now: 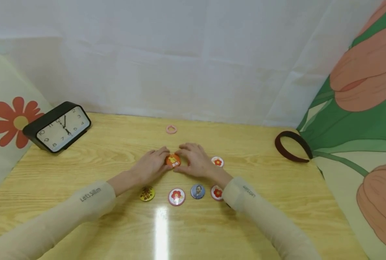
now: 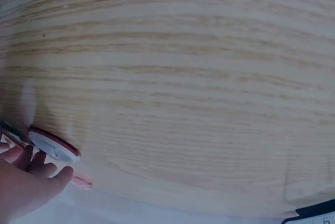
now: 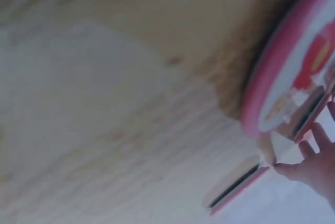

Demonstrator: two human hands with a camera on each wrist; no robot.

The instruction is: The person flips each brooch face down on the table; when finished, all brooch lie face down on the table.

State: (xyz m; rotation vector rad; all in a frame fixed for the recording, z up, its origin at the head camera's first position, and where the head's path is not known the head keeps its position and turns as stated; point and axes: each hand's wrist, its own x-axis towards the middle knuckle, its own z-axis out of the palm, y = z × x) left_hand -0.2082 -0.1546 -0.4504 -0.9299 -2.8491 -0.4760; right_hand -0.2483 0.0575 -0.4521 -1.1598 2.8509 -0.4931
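Note:
An orange button badge (image 1: 173, 160) with a yellow figure sits between the two hands. My left hand (image 1: 150, 166) grips its left edge, and my right hand (image 1: 194, 161) holds it from the right, fingers behind and thumb in front. The fingers hide part of its rim. In the left wrist view, a red-rimmed badge (image 2: 54, 146) with a pale, glaring face is beside the left fingers (image 2: 39, 166); which badge it is I cannot tell. A large pink-rimmed flower badge (image 3: 293, 77) is close to the right wrist camera, above the right hand's fingers (image 3: 317, 136).
Nearer the person lie a yellow badge (image 1: 147, 194), a flower badge (image 1: 176, 197), a blue portrait badge (image 1: 197, 191) and another flower badge (image 1: 217, 193). One more flower badge (image 1: 217, 161) is right. A pink ring (image 1: 171, 129), black clock (image 1: 61, 127) and dark headband (image 1: 292, 151) stand farther out.

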